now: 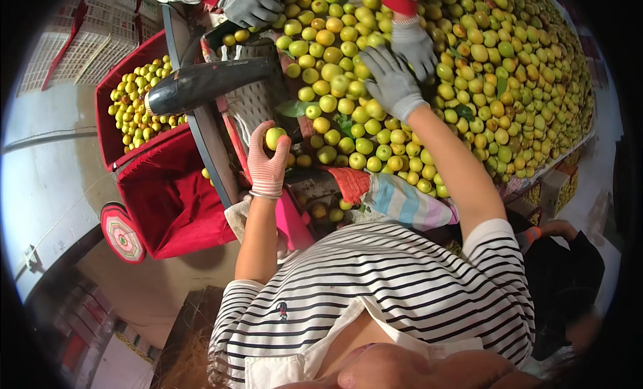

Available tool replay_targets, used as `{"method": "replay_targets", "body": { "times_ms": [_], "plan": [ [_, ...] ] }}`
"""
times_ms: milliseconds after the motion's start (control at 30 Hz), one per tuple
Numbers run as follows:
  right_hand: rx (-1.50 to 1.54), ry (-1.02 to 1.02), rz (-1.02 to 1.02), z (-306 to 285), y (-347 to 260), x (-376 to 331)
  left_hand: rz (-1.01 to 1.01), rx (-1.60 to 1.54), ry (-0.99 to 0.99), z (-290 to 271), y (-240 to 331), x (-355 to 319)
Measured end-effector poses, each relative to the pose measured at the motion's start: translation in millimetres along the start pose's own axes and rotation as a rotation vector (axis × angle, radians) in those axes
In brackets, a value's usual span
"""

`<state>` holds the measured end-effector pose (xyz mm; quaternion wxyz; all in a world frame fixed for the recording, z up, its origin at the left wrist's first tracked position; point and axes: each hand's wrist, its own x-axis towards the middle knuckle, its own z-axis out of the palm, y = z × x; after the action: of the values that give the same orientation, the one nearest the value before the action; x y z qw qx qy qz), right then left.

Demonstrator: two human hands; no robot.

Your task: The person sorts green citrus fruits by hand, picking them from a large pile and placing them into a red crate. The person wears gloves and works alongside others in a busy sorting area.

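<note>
"Where is the fruit point(274, 138) in the left hand point(266, 167)?"

"Gripped between thumb and fingers, toward the left end of the surface's point(561, 154) near edge."

"And the right hand point(395, 88)?"

"Its fingers spread loosely over the heaped fruit point(509, 88), beyond the striped cloth point(407, 201) at that edge, beside a co-worker's gloved hand point(414, 49)."

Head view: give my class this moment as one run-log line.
left hand: holding yellow-green fruit | right hand: on fruit pile | red container: fruit inside

Left hand point(263, 164) curled upward, right hand point(394, 86) outstretched, palm down
</note>
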<state>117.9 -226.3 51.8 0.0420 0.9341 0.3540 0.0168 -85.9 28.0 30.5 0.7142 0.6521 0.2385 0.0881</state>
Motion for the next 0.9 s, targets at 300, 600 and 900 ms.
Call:
{"method": "replay_targets", "body": {
  "times_ms": [300,600,900],
  "plan": [
    [-0.054,-0.154,0.108,14,-113,61,0.134,0.345,0.071,17,19,-11],
    [0.055,-0.062,-0.216,14,-134,-1,0.315,0.53,0.139,9,1,-2],
    [0.145,-0.277,-0.353,-44,-26,-141,0.294,0.573,0.116,10,4,-7]
  ]
}}
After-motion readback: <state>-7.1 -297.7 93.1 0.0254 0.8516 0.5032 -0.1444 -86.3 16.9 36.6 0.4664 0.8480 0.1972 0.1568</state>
